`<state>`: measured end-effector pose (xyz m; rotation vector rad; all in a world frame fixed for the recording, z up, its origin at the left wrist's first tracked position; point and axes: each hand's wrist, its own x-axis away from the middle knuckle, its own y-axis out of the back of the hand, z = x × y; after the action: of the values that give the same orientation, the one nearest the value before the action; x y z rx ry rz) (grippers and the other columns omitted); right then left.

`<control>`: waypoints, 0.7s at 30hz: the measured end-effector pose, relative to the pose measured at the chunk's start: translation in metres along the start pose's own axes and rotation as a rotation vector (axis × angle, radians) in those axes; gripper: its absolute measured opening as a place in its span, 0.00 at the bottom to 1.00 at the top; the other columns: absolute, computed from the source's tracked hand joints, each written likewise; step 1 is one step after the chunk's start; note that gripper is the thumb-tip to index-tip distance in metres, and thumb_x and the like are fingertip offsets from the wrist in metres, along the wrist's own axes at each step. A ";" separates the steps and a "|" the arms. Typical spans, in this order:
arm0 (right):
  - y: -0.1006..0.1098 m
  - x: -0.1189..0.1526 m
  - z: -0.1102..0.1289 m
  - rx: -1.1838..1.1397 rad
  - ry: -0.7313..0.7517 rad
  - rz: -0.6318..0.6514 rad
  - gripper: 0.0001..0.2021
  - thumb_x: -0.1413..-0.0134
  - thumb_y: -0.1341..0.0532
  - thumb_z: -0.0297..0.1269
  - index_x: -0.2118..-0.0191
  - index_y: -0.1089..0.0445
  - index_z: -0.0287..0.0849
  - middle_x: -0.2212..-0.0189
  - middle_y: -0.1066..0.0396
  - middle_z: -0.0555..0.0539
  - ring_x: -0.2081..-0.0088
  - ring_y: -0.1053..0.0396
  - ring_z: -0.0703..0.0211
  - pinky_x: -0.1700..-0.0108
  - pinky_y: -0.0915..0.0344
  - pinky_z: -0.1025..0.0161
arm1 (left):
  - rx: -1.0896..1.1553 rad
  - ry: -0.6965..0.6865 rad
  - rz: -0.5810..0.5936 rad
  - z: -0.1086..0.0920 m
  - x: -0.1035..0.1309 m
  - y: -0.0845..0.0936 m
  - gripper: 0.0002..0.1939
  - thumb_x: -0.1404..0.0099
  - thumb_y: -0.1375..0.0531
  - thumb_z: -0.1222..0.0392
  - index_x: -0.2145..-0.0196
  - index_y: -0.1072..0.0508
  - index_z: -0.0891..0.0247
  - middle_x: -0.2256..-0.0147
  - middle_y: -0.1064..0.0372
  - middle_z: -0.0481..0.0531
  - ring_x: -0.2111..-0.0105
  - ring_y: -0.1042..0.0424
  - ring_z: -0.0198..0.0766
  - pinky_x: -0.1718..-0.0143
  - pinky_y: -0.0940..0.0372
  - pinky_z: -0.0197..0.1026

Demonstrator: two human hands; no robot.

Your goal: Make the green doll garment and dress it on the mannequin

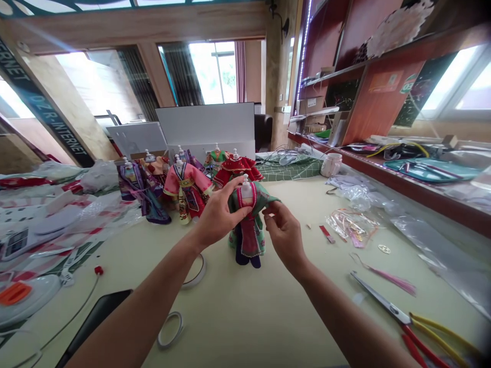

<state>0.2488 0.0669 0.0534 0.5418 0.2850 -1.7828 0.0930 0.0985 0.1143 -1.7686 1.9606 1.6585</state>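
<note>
A small headless doll [251,235] in a green robe with a pink-red front panel and dark blue feet stands upright on the pale table. My left hand [219,212] grips its upper body at the chest and shoulder, thumb in front. My right hand [286,232] pinches the end of the green sleeve [264,197], which is drawn out to the right. Close behind stands a doll in a red cape [238,166]. A doll in a pink robe [187,186] is further left, among several other dressed headless dolls.
Tape rolls [171,329] and a black phone-like object [95,322] lie front left. Scissors [387,305], red- and yellow-handled tools, a pink tassel [395,280] and plastic bags [355,225] are at right. A jar [331,165] stands at the back right.
</note>
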 end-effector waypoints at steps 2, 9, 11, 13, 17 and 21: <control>-0.001 -0.001 0.000 0.007 0.036 -0.013 0.12 0.50 0.46 0.29 0.57 0.36 0.42 0.64 0.31 0.49 0.74 0.37 0.66 0.69 0.38 0.64 | 0.010 0.005 0.006 -0.001 0.000 0.000 0.29 0.43 0.39 0.59 0.45 0.39 0.63 0.49 0.34 0.56 0.50 0.33 0.44 0.50 0.38 0.45; -0.007 -0.004 -0.006 -0.029 0.045 -0.061 0.13 0.51 0.44 0.29 0.58 0.37 0.43 0.64 0.30 0.48 0.69 0.32 0.61 0.68 0.36 0.62 | 0.024 0.029 0.001 -0.003 0.000 -0.001 0.28 0.43 0.39 0.58 0.45 0.38 0.62 0.49 0.33 0.54 0.51 0.33 0.44 0.50 0.38 0.43; -0.010 -0.006 -0.007 -0.037 0.037 -0.087 0.13 0.53 0.42 0.29 0.59 0.39 0.44 0.65 0.30 0.48 0.70 0.32 0.62 0.69 0.35 0.62 | 0.023 0.030 0.003 -0.003 0.000 -0.001 0.28 0.43 0.39 0.58 0.45 0.38 0.62 0.49 0.33 0.54 0.51 0.33 0.44 0.49 0.38 0.43; -0.013 -0.009 -0.008 -0.057 0.048 -0.111 0.13 0.54 0.42 0.29 0.60 0.39 0.44 0.67 0.30 0.49 0.71 0.32 0.62 0.69 0.35 0.62 | 0.021 0.025 -0.001 -0.002 0.000 -0.002 0.28 0.43 0.39 0.59 0.45 0.38 0.63 0.49 0.33 0.54 0.50 0.33 0.44 0.49 0.38 0.44; -0.015 -0.010 -0.009 -0.077 0.104 -0.138 0.12 0.54 0.43 0.27 0.62 0.40 0.44 0.71 0.30 0.51 0.70 0.31 0.62 0.68 0.34 0.62 | 0.011 0.022 0.000 0.000 0.000 -0.003 0.28 0.44 0.38 0.58 0.45 0.38 0.63 0.48 0.34 0.55 0.48 0.35 0.45 0.48 0.39 0.45; -0.011 -0.005 -0.014 0.075 0.142 -0.135 0.11 0.54 0.43 0.27 0.62 0.40 0.44 0.72 0.31 0.51 0.70 0.31 0.61 0.67 0.34 0.62 | 0.020 0.023 0.010 0.001 0.000 -0.001 0.29 0.43 0.38 0.58 0.45 0.38 0.63 0.48 0.34 0.56 0.48 0.35 0.45 0.47 0.40 0.45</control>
<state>0.2425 0.0806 0.0434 0.7191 0.3615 -1.8945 0.0926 0.0996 0.1134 -1.7823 1.9914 1.6232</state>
